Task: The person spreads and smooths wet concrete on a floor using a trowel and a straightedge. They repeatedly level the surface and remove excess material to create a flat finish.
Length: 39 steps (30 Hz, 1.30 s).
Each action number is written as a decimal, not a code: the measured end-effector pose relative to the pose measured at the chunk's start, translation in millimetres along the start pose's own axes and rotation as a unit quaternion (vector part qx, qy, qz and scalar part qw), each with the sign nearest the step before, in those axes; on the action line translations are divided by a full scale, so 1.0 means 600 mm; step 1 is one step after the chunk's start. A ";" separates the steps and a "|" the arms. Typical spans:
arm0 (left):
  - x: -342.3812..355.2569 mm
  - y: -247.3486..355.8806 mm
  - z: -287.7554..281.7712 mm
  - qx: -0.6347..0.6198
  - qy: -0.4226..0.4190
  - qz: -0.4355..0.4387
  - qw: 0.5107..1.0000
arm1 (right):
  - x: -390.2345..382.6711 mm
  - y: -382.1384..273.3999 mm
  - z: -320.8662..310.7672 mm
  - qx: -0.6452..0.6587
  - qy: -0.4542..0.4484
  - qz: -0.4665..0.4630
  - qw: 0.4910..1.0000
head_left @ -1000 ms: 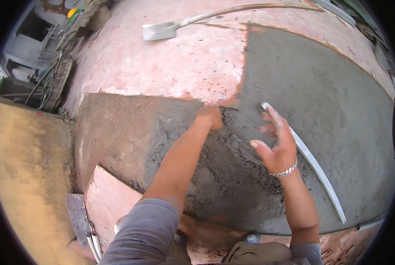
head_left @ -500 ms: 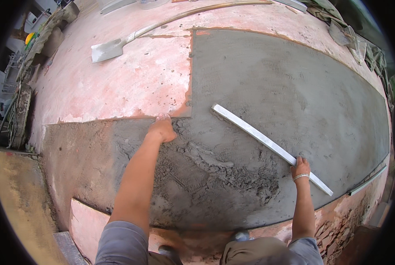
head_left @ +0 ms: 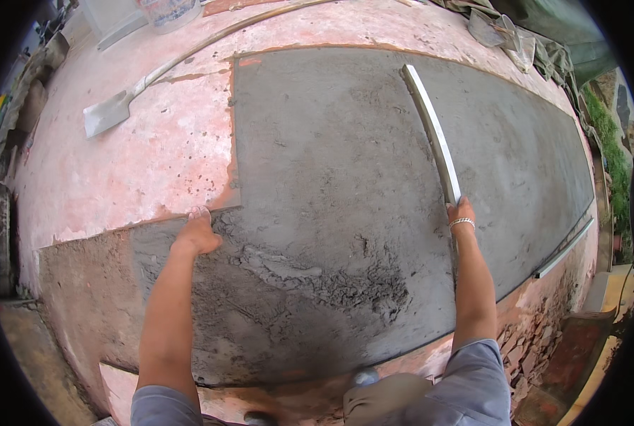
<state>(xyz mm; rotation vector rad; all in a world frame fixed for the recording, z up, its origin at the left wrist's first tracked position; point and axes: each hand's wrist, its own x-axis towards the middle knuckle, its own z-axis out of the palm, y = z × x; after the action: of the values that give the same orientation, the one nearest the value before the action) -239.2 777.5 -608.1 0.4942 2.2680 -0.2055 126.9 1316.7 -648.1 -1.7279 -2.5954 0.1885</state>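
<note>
My right hand (head_left: 461, 211), with a bracelet on its wrist, is closed round the near end of a long, pale metal straightedge bar (head_left: 432, 131). The bar lies across smooth, wet grey mortar (head_left: 317, 142), its far end pointing away and slightly left. My left hand (head_left: 199, 233) rests with its fingertips on the edge of the pink slab (head_left: 132, 184), thumb spread apart and nothing in its grip. Between my hands runs a rough, lumpy ridge of mortar (head_left: 331, 280).
A shovel (head_left: 109, 112) with a long wooden handle lies on the pink floor at the far left. Beyond it stands a clear plastic container (head_left: 166, 14). Another strip (head_left: 564, 248) lies along the right edge of the mortar. Broken rubble (head_left: 533, 355) lies at the near right.
The straightedge has swung from a diagonal to pointing mostly away from me, and my right hand now holds its near end. My left hand stays on the slab edge. The view has turned right.
</note>
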 end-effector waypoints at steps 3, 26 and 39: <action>-0.002 -0.005 -0.006 0.003 -0.004 0.021 1.000 | 0.034 -0.029 0.026 0.013 -0.008 0.037 0.999; -0.019 -0.004 -0.017 -0.029 -0.006 -0.004 1.000 | -0.036 -0.558 0.101 0.018 -0.056 -0.295 0.954; -0.021 -0.003 -0.022 -0.026 -0.020 -0.017 0.999 | -0.036 -0.469 0.063 -0.050 -0.122 -0.349 0.928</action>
<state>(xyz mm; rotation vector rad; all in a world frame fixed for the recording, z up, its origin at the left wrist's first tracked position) -241.0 776.1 -589.8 0.4201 2.2378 -0.1708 -126.0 1186.1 -653.5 -0.7269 -3.2497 0.2643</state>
